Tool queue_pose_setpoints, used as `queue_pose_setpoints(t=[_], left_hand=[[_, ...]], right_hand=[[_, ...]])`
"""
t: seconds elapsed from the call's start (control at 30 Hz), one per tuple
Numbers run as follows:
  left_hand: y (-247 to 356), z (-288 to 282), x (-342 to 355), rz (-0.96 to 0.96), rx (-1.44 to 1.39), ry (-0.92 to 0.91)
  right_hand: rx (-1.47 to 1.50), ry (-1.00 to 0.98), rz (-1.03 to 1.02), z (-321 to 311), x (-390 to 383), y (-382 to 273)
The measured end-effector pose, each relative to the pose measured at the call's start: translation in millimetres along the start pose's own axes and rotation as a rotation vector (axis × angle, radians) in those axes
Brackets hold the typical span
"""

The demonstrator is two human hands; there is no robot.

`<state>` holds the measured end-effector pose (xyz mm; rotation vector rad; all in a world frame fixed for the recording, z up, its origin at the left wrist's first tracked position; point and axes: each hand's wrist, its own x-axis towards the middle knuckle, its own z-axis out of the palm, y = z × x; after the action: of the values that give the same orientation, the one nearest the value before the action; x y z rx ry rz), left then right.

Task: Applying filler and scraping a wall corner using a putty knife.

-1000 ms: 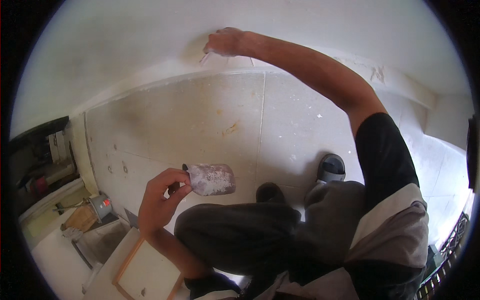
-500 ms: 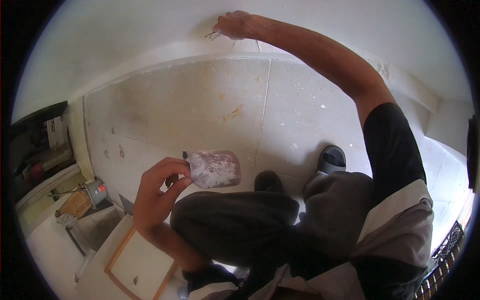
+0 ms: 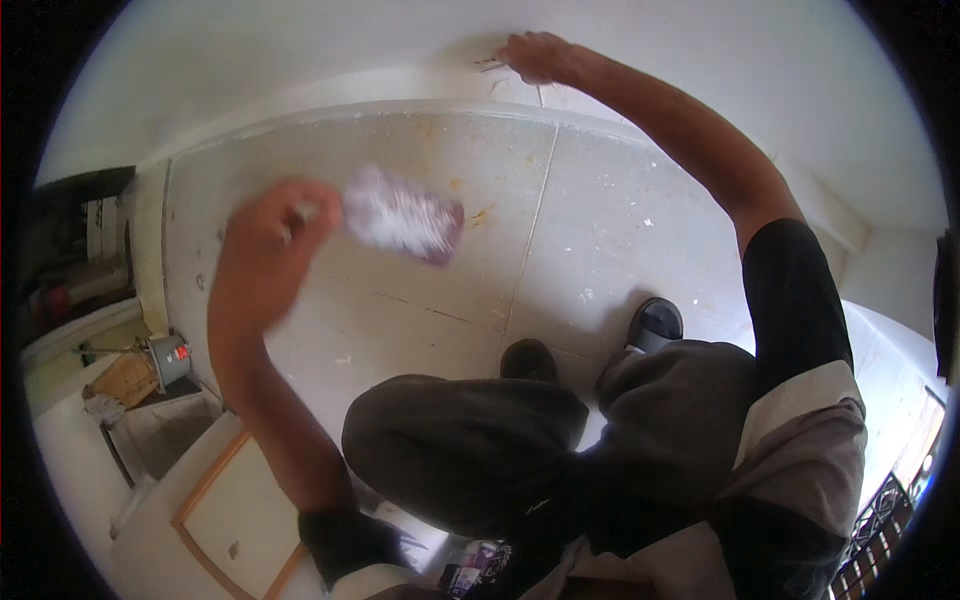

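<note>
Raised over the floor on the left, my left hand (image 3: pixel 268 245) grips a flat, flexible-looking scraper (image 3: pixel 400 215) smeared with white filler, blurred by motion. My right hand (image 3: pixel 538 58) is closed at the base of the white wall (image 3: pixel 660 40), on a thin tool (image 3: pixel 485 64) whose shape is too small to make out. Faint marks show on the wall under those fingers. A pale ledge (image 3: pixel 390 112) runs along the wall's foot, bordering the tiled, stained floor (image 3: pixel 430 310). My sandalled feet rest on these tiles below.
At left are a dark opening (image 3: pixel 80 240), a grey bucket (image 3: pixel 168 362) beside brown cardboard (image 3: pixel 120 376), a low trough (image 3: pixel 165 430) and a wood-framed panel (image 3: pixel 225 510). A white step (image 3: pixel 885 280) is at right, and dark metal railings (image 3: pixel 865 545) at lower right.
My left hand has risen forward toward the wall with the scraper. My right hand has moved right and a little upward in the view along the wall, still closed on the thin tool.
</note>
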<state>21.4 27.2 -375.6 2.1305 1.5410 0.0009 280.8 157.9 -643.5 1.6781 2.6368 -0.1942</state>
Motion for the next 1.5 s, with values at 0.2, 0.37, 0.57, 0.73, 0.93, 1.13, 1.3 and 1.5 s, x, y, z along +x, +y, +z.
queue_pose_setpoints(t=[0.2, 0.37, 0.57, 0.73, 0.93, 1.13, 1.3, 1.5], left_hand=[[-122, -36, 112, -0.108, -0.038, 0.038], [-219, 23, 139, -0.321, 0.053, 0.300], [-216, 37, 150, -0.345, -0.067, 0.186], [-224, 32, 134, -0.269, -0.196, 0.212], [-234, 25, 107, -0.366, -0.183, 0.070], [-245, 25, 87, -0.424, -0.179, 0.117], [-265, 25, 87, -0.437, -0.213, 0.085], [-268, 25, 91, -0.476, -0.220, 0.013]], right_hand=[[0.006, -0.113, -0.073, -25, -11, -19], [0.059, -0.122, 0.140, -44, 8, -24], [0.022, -0.167, 0.082, -29, -13, -18], [0.062, -0.149, 0.140, -54, 10, -34], [0.091, -0.064, 0.151, -23, 36, -43], [0.143, -0.120, 0.141, -44, 66, -59], [0.011, -0.067, 0.083, -27, 72, -60], [0.057, -0.125, 0.133, -36, 85, -62]])
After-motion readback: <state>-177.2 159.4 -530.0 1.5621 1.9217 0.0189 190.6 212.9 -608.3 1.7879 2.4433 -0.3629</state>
